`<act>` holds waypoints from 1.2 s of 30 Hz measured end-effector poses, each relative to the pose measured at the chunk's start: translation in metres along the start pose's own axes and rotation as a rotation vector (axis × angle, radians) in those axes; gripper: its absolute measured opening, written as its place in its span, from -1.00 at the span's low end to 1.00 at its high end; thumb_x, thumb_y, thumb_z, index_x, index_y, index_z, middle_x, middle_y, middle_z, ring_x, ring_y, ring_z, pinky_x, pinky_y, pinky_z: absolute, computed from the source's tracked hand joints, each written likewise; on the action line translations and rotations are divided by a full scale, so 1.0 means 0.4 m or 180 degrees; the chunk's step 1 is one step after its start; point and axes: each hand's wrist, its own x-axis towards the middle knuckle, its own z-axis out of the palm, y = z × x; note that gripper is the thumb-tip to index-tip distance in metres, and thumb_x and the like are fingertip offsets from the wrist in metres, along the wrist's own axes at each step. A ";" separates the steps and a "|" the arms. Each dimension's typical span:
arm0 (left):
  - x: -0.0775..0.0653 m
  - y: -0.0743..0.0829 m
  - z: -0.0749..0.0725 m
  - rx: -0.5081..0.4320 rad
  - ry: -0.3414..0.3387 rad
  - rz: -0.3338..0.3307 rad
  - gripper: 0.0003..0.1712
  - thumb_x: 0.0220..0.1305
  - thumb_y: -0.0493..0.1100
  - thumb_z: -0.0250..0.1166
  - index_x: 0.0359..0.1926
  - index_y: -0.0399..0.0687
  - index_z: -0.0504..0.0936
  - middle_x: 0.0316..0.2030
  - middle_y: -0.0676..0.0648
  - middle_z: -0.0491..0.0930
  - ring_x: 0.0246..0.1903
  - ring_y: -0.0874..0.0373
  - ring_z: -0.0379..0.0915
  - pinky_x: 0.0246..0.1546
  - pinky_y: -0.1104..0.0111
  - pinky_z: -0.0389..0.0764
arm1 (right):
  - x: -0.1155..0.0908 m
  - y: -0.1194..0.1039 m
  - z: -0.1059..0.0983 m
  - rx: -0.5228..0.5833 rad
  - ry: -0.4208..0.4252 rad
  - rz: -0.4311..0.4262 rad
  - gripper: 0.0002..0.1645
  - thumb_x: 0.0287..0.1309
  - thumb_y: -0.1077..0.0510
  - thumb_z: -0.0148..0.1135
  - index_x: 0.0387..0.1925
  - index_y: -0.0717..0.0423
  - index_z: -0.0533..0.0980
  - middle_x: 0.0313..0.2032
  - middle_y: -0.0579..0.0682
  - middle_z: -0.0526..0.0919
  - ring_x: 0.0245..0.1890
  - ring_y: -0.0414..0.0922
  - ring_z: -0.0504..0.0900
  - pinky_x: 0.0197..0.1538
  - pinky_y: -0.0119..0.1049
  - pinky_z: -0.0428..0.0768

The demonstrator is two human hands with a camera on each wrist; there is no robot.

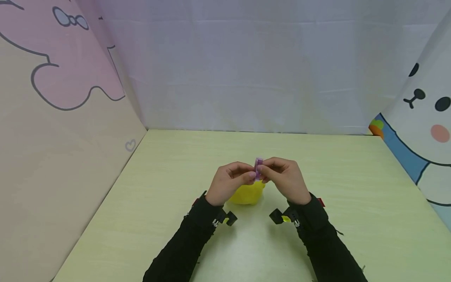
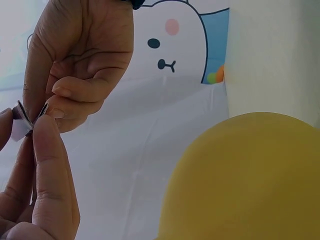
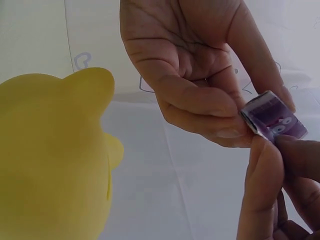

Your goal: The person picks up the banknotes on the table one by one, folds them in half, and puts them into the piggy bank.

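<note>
My left hand [image 1: 227, 183] and right hand [image 1: 288, 181] meet over the table, pinching one small purple packet-like piece [image 1: 258, 167] between thumbs and fingers. Cartoon eyes are printed on the purple piece [image 3: 281, 124], seen in the right wrist view. Its upper edges part in a V in the left wrist view; what it is exactly cannot be told. Beneath and slightly behind the hands sits a smooth, rounded yellow object [image 1: 248, 195], partly hidden by them. An ear-like bump stands out on the yellow object [image 3: 50, 160] in the right wrist view.
The pale wooden table [image 1: 148, 203] spreads around both arms. A white curtain [image 1: 246, 70] closes off the back. Printed cartoon panels stand along the sides, pink and cream on the left [image 1: 70, 137], a white bear [image 1: 426, 117] on the right.
</note>
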 end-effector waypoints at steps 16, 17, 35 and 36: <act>0.003 -0.003 0.004 0.0053 0.0008 -0.0043 -0.71 0.31 -0.21 0.30 -0.04 -0.35 0.64 -0.19 -0.15 0.68 -0.31 0.19 0.62 -0.09 0.31 0.70 | 0.000 0.004 0.010 -0.0046 -0.0035 -0.0026 -0.80 0.28 0.28 0.22 -0.24 0.41 0.64 -0.47 -0.25 0.67 -0.51 -0.21 0.61 -0.37 -0.38 0.68; 0.003 -0.003 0.004 0.0057 0.0012 -0.0045 -0.71 0.31 -0.21 0.30 -0.05 -0.35 0.64 -0.20 -0.14 0.69 -0.31 0.19 0.62 -0.10 0.31 0.70 | 0.000 0.004 0.010 -0.0046 -0.0035 -0.0036 -0.80 0.28 0.28 0.22 -0.24 0.41 0.64 -0.47 -0.25 0.68 -0.51 -0.21 0.61 -0.37 -0.38 0.68; 0.000 -0.001 0.007 0.0077 0.0094 0.0012 -0.72 0.28 -0.22 0.33 -0.11 -0.39 0.65 -0.33 0.07 0.67 -0.38 0.23 0.58 -0.23 0.43 0.67 | -0.004 0.002 0.010 -0.0029 -0.0126 -0.0001 -0.75 0.32 0.25 0.18 -0.18 0.41 0.65 -0.43 -0.24 0.68 -0.48 -0.20 0.61 -0.33 -0.39 0.68; 0.000 0.000 0.007 0.0080 0.0102 0.0013 -0.72 0.28 -0.22 0.33 -0.11 -0.39 0.65 -0.34 0.07 0.67 -0.38 0.23 0.58 -0.23 0.43 0.67 | -0.004 0.002 0.009 -0.0035 -0.0132 -0.0005 -0.74 0.33 0.25 0.17 -0.17 0.41 0.65 -0.43 -0.24 0.68 -0.47 -0.20 0.61 -0.33 -0.39 0.69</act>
